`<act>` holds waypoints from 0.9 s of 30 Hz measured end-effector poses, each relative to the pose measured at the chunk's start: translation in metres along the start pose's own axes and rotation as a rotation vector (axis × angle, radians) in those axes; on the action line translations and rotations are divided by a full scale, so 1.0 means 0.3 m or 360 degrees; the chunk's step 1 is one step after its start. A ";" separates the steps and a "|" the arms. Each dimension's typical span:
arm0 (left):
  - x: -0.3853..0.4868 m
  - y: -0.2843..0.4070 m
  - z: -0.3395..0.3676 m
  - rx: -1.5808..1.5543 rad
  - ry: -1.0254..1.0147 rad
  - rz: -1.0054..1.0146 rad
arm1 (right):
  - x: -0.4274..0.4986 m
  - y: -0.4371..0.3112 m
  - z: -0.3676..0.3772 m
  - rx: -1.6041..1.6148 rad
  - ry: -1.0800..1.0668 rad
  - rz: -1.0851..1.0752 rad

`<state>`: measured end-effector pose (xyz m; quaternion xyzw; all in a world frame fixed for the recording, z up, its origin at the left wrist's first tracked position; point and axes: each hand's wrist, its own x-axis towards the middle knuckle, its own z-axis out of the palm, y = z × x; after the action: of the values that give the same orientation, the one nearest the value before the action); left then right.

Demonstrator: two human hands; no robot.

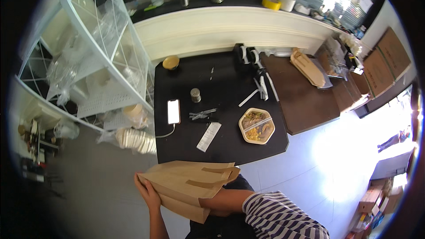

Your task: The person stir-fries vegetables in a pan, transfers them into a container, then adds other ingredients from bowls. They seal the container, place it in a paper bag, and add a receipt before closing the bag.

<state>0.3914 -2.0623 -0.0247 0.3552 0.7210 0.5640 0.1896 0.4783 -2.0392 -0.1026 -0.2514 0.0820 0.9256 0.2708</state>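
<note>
A brown kraft paper bag [179, 181] lies on its side in front of me, its flat handles toward the right. My left hand [149, 192] grips the bag's bottom end. My right forearm reaches through the open mouth, so my right hand is hidden inside the bag. Beyond the bag, on the black table [222, 152], sits a hexagonal food container [257, 126] with a clear lid and a white strip across it. A printed paper slip [209, 136] lies to the container's left. A phone [173, 112] with a lit screen has a white cable plugged in.
A small jar [196, 95], a bowl [171, 62] and tape dispensers [247, 54] stand on the table. Folded paper bags [307, 67] rest on the brown table [302, 103] at right. A white metal shelf rack [96, 53] borders the left side; cardboard boxes [386, 63] stand at right.
</note>
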 end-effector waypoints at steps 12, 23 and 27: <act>0.039 -0.215 0.071 -0.0222 -0.1006 -0.0527 | -0.009 -0.172 -0.188 -0.2444 0.0494 -0.0101; -0.185 -0.352 0.068 -0.0109 -0.1460 -0.0294 | -0.157 -0.052 -0.348 -0.3643 0.0666 0.0149; -0.162 -0.248 0.047 0.0106 -0.1400 -0.0198 | -0.137 -0.046 -0.374 -0.3669 0.0663 0.0191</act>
<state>0.4116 -2.0962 -0.1055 0.5233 0.6095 0.3231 0.5003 0.5628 -2.0786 -0.1783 -0.4904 -0.7507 0.4045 -0.1799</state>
